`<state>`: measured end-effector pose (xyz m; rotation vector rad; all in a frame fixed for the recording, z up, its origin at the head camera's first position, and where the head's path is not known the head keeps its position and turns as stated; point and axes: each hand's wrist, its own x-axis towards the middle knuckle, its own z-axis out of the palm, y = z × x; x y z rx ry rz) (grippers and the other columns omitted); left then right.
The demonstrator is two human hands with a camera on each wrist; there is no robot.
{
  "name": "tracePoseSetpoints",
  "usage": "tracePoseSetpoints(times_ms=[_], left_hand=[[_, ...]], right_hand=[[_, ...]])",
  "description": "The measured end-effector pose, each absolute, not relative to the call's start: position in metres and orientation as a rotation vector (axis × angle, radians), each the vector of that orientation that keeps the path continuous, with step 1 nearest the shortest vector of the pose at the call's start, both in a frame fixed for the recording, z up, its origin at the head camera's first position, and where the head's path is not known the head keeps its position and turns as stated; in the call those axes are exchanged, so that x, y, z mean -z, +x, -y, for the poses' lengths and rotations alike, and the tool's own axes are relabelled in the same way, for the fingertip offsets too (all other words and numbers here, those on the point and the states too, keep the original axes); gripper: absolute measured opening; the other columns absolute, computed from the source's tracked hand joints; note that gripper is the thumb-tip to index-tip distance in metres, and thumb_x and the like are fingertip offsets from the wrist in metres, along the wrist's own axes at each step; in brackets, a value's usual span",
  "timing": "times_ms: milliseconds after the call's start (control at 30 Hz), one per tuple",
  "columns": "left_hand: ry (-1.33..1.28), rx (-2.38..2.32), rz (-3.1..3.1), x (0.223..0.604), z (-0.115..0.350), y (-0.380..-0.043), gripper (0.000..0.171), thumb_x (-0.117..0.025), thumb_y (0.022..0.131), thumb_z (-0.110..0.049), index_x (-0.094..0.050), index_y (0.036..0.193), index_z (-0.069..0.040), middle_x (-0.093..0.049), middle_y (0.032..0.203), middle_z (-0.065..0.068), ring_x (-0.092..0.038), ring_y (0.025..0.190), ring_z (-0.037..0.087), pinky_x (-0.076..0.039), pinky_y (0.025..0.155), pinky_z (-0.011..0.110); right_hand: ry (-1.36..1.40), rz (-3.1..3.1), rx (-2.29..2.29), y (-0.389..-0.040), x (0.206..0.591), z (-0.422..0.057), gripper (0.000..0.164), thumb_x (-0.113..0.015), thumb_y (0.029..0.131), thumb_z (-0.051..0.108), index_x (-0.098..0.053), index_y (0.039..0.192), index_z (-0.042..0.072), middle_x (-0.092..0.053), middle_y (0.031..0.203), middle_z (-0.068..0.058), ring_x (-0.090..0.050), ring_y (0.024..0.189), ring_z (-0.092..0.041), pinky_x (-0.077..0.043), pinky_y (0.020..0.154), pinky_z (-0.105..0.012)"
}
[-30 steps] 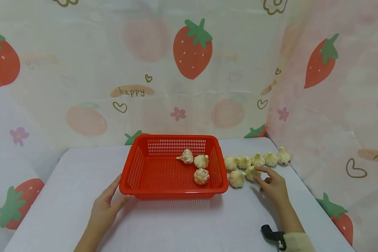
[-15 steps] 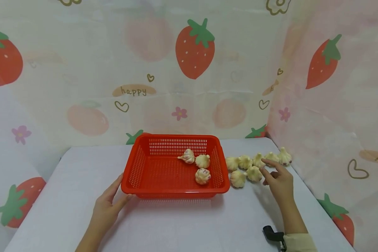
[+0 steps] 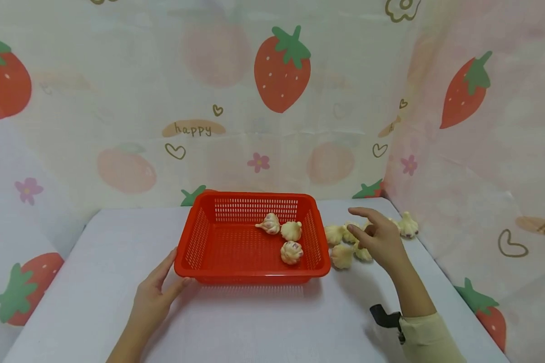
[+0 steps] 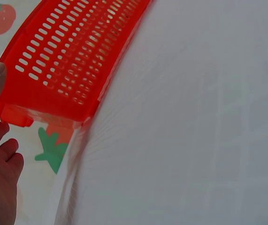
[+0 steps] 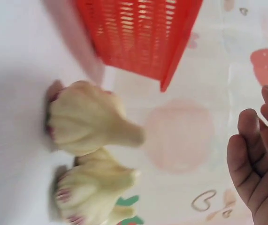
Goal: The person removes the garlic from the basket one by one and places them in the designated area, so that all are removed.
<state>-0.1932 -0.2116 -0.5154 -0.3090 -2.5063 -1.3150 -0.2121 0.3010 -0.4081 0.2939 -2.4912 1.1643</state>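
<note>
A red plastic basket point(image 3: 236, 249) with slotted walls stands on the table, holding three garlic bulbs point(image 3: 291, 252) on its right side. My left hand point(image 3: 152, 297) grips its near left corner, thumb at the front rim; in the left wrist view the fingers are curled below the rim. To the right of the basket lie several pale garlic bulbs point(image 3: 342, 257) in two rows. Raised over these rows, my right hand point(image 3: 381, 241) has thumb and forefinger spread apart with nothing between them. It hides part of the back row. Two bulbs point(image 5: 87, 117) appear large in the right wrist view.
The table has a white cloth point(image 3: 254, 322), with its right edge just beyond the last garlic bulb point(image 3: 409, 225). A strawberry-print curtain point(image 3: 236, 101) hangs behind and along the sides. A black wrist mount point(image 3: 385, 317) sticks out from my right wrist.
My right hand has let go of a garlic bulb in the front row, drawn back to the right, then risen and swung left over the bulbs. My left hand stays at the basket's corner.
</note>
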Motion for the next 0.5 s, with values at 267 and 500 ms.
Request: tracePoseSetpoints(times_ms=[267,500], left_hand=[[-0.287,1.278,2.533,0.515,0.212,-0.194,0.079,-0.078,0.092,-0.034,-0.038,0.159,-0.030,-0.045,0.160,0.001,-0.041,0.147,0.010,-0.025,0.103,0.000],[-0.297,1.290,2.530,0.517,0.214,-0.195,0.078,-0.078,0.092,-0.035,-0.038,0.159,-0.029,-0.045,0.160,0.001,-0.038,0.146,0.004,-0.025,0.104,0.000]], right_hand=[[0.520,2.574,-0.939,-0.232,0.366,-0.267,0.045,-0.078,0.093,0.021,-0.065,0.136,0.021,-0.070,0.103,0.000,-0.055,0.050,-0.011,-0.047,0.046,-0.026],[0.709,2.681,-0.779,-0.249,0.334,-0.235,0.046,-0.076,0.095,0.023,-0.063,0.139,0.021,-0.062,0.139,0.001,-0.053,0.061,-0.013,-0.048,0.054,-0.028]])
